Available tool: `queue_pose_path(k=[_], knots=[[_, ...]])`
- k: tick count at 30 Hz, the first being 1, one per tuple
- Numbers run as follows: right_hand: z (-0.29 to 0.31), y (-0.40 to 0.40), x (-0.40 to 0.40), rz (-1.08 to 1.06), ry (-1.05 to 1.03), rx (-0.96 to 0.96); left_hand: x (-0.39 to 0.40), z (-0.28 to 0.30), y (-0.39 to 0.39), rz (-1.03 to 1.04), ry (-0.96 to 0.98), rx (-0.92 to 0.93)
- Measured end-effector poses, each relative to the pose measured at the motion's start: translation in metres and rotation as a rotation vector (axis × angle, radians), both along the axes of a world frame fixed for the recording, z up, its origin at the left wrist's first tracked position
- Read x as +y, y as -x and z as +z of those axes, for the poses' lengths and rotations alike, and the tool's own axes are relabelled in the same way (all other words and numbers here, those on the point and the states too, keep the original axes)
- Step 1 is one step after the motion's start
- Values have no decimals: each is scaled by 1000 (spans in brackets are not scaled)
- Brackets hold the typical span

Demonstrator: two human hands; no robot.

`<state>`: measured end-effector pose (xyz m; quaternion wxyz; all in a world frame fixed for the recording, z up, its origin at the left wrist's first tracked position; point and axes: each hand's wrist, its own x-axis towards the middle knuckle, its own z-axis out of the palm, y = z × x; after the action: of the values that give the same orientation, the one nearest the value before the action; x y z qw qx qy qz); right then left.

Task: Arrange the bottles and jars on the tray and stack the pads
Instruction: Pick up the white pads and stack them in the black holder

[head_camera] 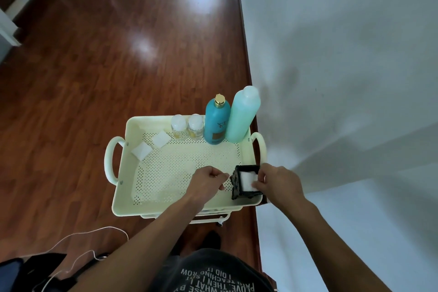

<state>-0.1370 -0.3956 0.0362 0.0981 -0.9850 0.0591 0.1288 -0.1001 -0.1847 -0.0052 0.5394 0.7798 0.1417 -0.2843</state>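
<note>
A cream perforated tray (166,173) tops a small cart. Along its far edge stand two small clear jars (179,127) (196,126), a blue bottle with a gold cap (216,122) and a tall pale green bottle (243,115). Two white pads (141,151) (161,139) lie loose at the far left. A black box (245,182) in the near right corner holds white pads (247,180). My right hand (276,181) pinches a pad at the box's right edge. My left hand (207,180) is curled just left of the box, its fingers closed; I cannot make out anything in it.
A white wall (343,54) rises right beside the cart. Red-brown wooden floor (94,66) spreads to the left and beyond. A thin white cable (78,237) lies on the floor near my feet. The cart has loop handles (111,156) on both sides.
</note>
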Motion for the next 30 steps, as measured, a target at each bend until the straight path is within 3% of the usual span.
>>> queue_pose_path(k=[7, 14, 20, 26, 30], knots=[[10, 6, -4, 172, -57, -149, 6, -4, -5, 20, 5, 8], [10, 2, 18, 369, 95, 97, 3, -5, -7, 25, 28, 6], [7, -6, 19, 372, 113, 151, 12, -8, -9, 27, 22, 8], [18, -19, 20, 319, 15, -115, 28, -12, -14, 56, 10, 9], [21, -38, 42, 319, -98, -164, 41, -13, -20, 70, -31, -3]])
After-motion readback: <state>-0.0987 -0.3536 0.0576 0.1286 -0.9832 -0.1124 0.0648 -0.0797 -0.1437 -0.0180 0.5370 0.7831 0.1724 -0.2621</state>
